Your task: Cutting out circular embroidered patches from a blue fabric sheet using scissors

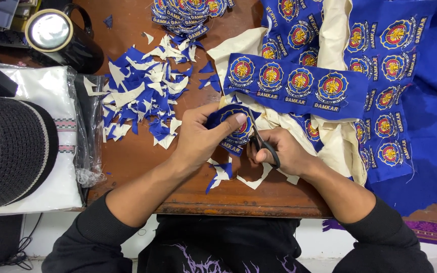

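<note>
Landmark: table (pixel 142 151). Far left, a cap (pixel 11 151); scraps (pixel 142 88) mid-table. Left hand (pixel 198 136) pinches the patch (pixel 233 126) just above the table's near edge, thumb on top. Right hand (pixel 284 151) is closed through the scissors (pixel 264 144), blades at the patch edge. Patch looks light, floppy; grip it close to the cut. Strip (pixel 299 86) lies right.

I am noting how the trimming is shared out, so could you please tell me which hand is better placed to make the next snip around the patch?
Probably the right hand: it holds the scissors, while the left hand holds the patch.
</note>
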